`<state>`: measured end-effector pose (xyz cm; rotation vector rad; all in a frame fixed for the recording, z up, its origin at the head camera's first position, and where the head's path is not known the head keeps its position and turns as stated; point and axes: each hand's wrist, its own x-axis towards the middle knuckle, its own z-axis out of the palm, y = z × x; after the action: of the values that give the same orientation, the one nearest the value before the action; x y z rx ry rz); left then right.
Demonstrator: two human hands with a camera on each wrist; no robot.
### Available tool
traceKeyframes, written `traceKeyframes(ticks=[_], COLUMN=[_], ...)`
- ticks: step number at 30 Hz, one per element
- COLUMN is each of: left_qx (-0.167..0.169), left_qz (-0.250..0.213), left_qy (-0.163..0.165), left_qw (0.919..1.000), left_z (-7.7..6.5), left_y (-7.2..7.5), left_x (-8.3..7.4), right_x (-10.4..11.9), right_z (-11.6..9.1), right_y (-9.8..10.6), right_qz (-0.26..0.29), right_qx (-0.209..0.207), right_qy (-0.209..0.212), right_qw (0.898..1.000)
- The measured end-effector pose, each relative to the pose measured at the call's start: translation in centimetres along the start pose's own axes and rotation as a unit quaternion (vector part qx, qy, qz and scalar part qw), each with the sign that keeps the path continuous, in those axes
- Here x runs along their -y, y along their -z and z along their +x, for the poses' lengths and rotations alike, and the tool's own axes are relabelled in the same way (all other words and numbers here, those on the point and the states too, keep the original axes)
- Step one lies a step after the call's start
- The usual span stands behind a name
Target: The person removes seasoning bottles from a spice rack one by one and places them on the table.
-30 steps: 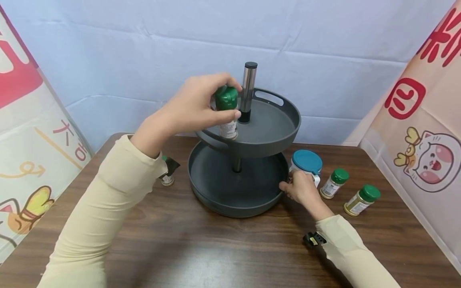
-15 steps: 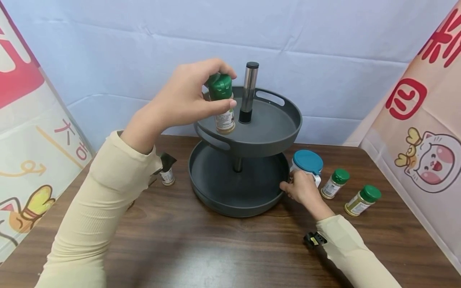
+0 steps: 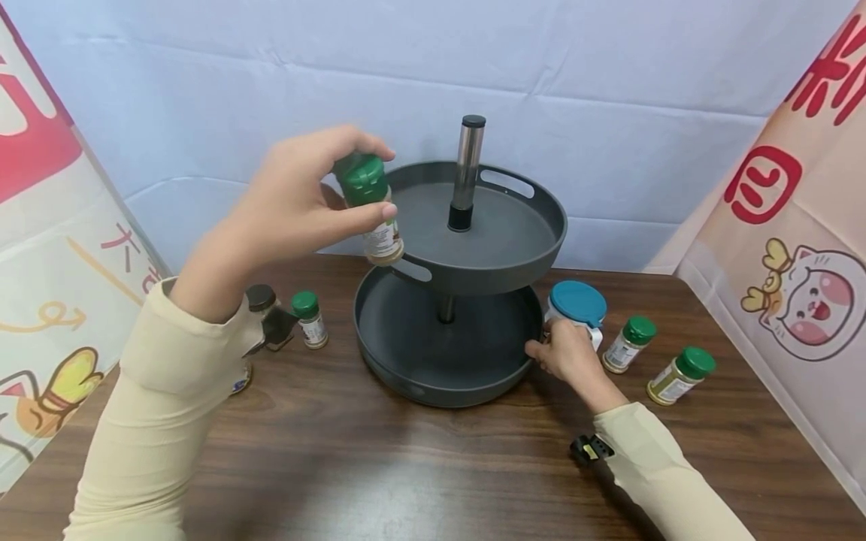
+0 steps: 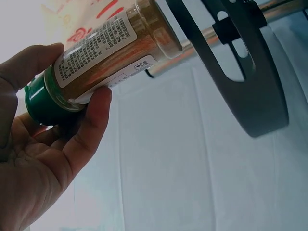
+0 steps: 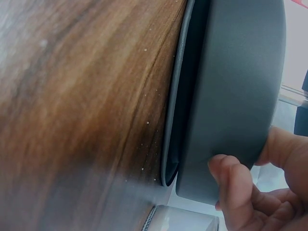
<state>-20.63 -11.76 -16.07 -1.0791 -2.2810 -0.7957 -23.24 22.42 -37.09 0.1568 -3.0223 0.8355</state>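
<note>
My left hand point(image 3: 291, 195) holds a green-capped spice jar point(image 3: 383, 240) at the left edge of the upper tier point(image 3: 501, 282) of a dark grey two-tier tray. The jar leans, its base toward the tray. Up close in the left wrist view, thumb and fingers grip the jar point(image 4: 103, 53) around its cap and upper body, and brown powder shows through the glass. At the right side, my right hand point(image 3: 570, 355) pinches the wall of the lower tier point(image 3: 446, 400). In the right wrist view fingertips press the outside of that grey wall point(image 5: 231, 96).
A blue-lidded container point(image 3: 577, 302) stands just behind my right hand. Two green-capped jars point(image 3: 621, 352) point(image 3: 673, 383) are farther right. On the left stand another green-capped jar point(image 3: 313, 329) and a black-capped jar point(image 3: 261, 297). A metal post point(image 3: 467, 169) rises from the tray's centre.
My left hand has carried the spice jar leftward, from over the upper tier to its left edge, and the jar leans more. The right hand stays on the lower tier.
</note>
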Motion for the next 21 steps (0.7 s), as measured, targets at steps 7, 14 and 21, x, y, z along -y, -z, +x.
traceKeyframes(ticks=[7,14,21], left_qx=[0.008,0.047,0.077], left_qz=[0.016,0.042,0.03], left_qy=[0.015,0.02,0.061], left_qw=[0.9997,0.9978,0.9947], left_z=[-2.0,-3.8,-5.5], left_y=[0.5,0.4,0.3], left_x=[0.9,2.0,3.1], right_x=[0.0,0.0,0.1], right_z=[0.0,0.0,0.0], right_y=[0.0,0.0,0.0], right_qz=[0.003,0.005,0.002], right_qx=[-0.003,-0.002,-0.002], right_qy=[0.004,0.006,0.002], right_qw=[1.0,1.0,1.0])
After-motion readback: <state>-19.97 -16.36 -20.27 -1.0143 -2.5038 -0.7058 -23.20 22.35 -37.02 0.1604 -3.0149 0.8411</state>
